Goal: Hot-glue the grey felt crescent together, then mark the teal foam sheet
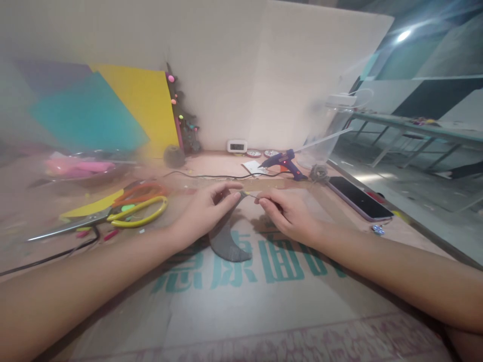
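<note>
A dark grey crescent stands over the printed sheet, its lower tip pointing right. My left hand is closed on the upper end of the crescent, thumb and fingers around it. A thin strand runs from that upper end to the right. My right hand pinches the far end of this strand between thumb and forefinger, a short way from my left hand.
Yellow-handled scissors and orange-handled ones lie left. Behind are a blue glue gun, its cable and a white clock. A phone lies right, near a clear jug. A pink-filled bowl stands far left.
</note>
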Available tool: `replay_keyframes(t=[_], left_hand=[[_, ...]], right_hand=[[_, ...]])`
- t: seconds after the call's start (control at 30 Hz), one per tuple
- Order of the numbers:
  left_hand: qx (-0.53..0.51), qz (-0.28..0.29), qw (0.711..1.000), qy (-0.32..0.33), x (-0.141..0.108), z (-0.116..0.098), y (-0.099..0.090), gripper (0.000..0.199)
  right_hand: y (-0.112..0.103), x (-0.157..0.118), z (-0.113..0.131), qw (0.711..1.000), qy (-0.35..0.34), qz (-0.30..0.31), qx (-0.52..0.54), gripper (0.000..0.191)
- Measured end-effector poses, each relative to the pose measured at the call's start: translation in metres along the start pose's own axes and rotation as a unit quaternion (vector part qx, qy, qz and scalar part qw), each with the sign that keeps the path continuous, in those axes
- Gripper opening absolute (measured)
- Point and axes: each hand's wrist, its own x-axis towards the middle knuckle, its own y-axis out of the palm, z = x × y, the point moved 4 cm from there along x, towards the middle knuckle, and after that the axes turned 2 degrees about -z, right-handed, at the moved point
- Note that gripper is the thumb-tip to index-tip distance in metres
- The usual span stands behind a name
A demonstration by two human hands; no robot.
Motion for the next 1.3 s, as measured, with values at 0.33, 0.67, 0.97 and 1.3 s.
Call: replay_keyframes(t=[0.33, 0.67, 0.97, 1.3], left_hand=[[0.041, 0.021, 0.998, 0.052, -0.006, -0.009, 0.002, 0.029], [0.082, 0.012, 0.995, 0.052, -0.004, -0.011, 0.001, 0.031], [0.092, 0.023, 0.995, 0.033, -0.001, -0.008, 0.001, 0.026], [0.072, 0.083, 0.994, -0.012, 0.001, 0.004, 0.006, 0.028]], right_hand=[[0.006, 0.000, -0.010, 0.990, 0.085, -0.018, 0.108, 0.021], [0.010, -0.002, -0.006, 0.998, 0.023, 0.011, 0.058, 0.017], [-0.001, 0.003, 0.010, 0.997, -0.067, 0.031, -0.023, 0.018], [-0.008, 0.004, 0.011, 0.992, -0.115, 0.032, -0.026, 0.012]])
